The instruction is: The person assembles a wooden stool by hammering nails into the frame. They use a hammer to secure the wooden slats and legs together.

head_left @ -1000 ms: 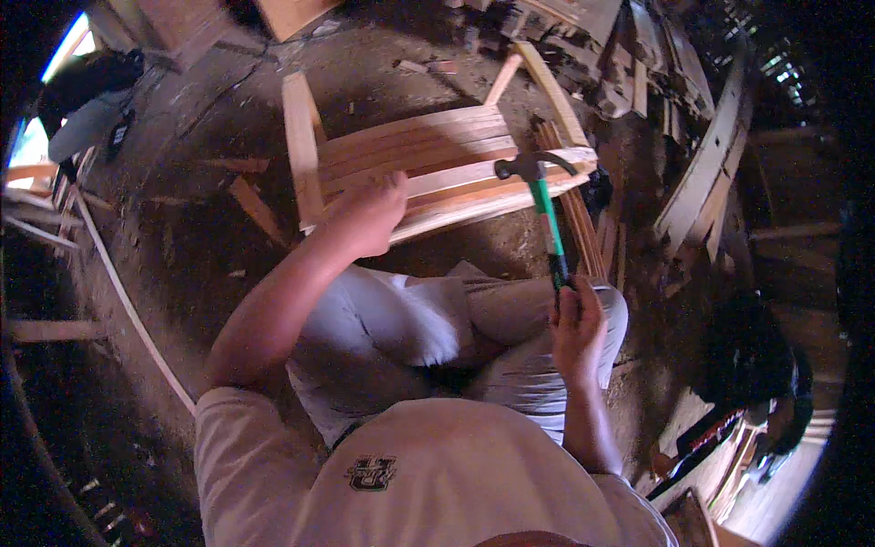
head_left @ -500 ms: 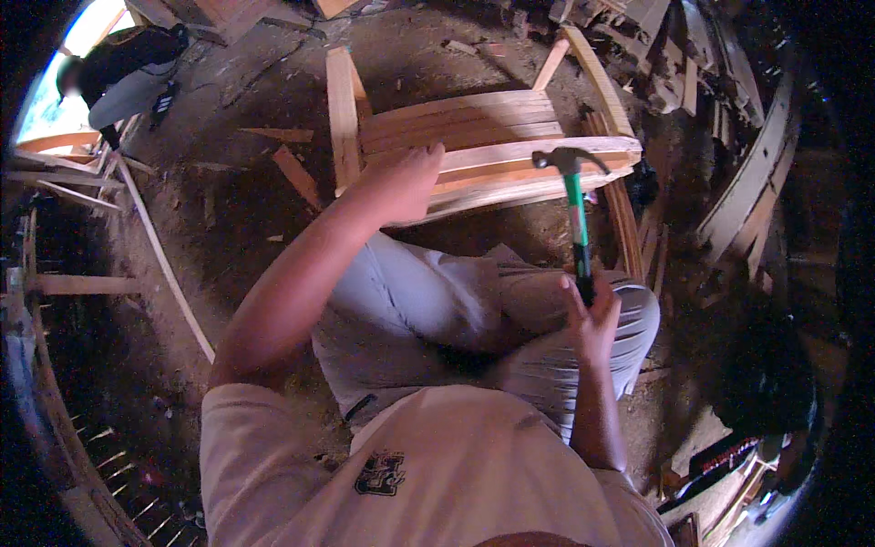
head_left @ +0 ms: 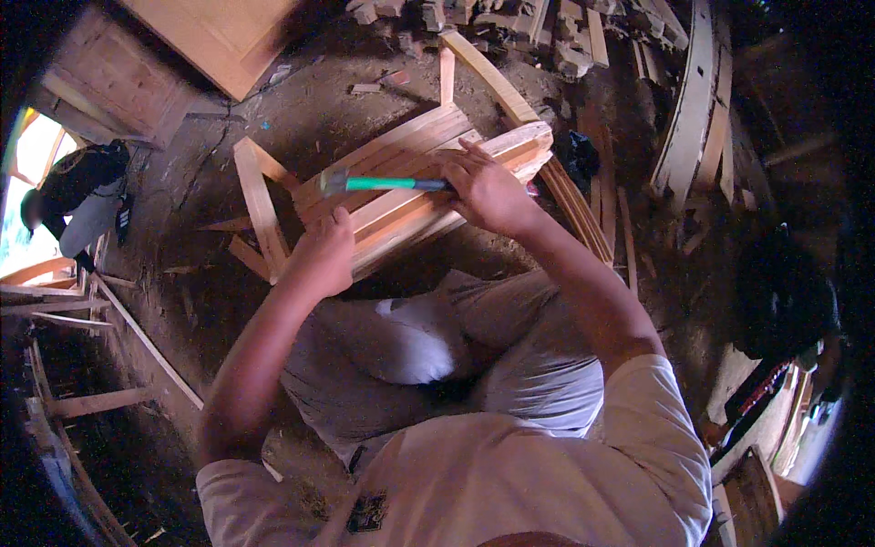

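The curved wooden frame (head_left: 428,182) lies on the dirt floor (head_left: 301,118) just ahead of the person's knees, its slats running from 8 o'clock toward 2 o'clock. Open floor shows at its 10 o'clock side, up to a flat wooden panel (head_left: 219,36); at 12 and 2 o'clock, scrap offcuts (head_left: 565,46) and bent planks (head_left: 693,100) crowd close to the frame's far end. A loose curved strip (head_left: 574,201) hugs its right edge.

The right hand (head_left: 488,187) reaches forward over the frame's far end, its grip clamped on the green handle of a hammer (head_left: 383,183). The hammer lies level across the slats, head pointing to 9 o'clock. The left hand (head_left: 324,255) rests fisted on the frame's near edge, fingers curled together, arm extended from 7 o'clock; whether it holds anything small cannot be told. Another person (head_left: 77,196) crouches at the far 9 o'clock edge.
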`<state>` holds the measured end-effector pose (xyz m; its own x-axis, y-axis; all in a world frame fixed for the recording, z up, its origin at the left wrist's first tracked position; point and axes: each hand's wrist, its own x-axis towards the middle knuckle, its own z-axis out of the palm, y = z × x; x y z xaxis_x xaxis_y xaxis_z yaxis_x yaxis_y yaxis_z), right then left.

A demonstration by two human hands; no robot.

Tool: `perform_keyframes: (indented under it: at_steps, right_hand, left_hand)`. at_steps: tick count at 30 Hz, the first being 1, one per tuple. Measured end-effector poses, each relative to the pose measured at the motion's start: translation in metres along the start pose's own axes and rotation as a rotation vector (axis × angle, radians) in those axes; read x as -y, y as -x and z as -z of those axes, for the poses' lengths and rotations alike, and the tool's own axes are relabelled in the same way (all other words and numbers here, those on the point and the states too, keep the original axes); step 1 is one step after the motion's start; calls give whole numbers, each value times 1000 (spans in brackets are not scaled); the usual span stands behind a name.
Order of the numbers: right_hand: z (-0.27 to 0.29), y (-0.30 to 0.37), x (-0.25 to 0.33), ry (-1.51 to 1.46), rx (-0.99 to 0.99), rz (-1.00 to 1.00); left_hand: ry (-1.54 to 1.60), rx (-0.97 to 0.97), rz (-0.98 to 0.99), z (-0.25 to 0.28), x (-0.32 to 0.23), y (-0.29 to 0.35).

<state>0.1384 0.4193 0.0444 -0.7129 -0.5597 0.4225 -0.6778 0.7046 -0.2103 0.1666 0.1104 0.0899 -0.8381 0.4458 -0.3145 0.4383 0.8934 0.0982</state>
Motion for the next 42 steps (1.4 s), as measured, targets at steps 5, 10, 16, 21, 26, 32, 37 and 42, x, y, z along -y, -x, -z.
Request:
perform_keyframes:
  at_steps: [5,10,16,21,26,32,37,42]
  right_hand:
    - [-5,0,2,107,-129,85]
    - [-9,4,3,137,-117,62]
    - [-3,5,5,174,-118,68]
    - [-9,5,2,189,-150,106]
    - [-10,-5,8,-37,-99,50]
    - [27,-19,18,-114,202,-101]
    - [29,-17,34,-133,78,-107]
    - [66,-34,123,-130,445,-611]
  left_hand:
    - [21,-102,-41,-26,22,5]
    - [145,-171,-1,-37,27,1]
    - [299,-208,26,-33,26,0]
    - [298,-239,-65,-18,23,5]
    - [432,-375,-118,-30,28,4]
    - [156,-352,62,-36,-26,1]
    - [126,-748,42,-61,-40,-24]
    - [38,-870,28,-72,-31,-20]
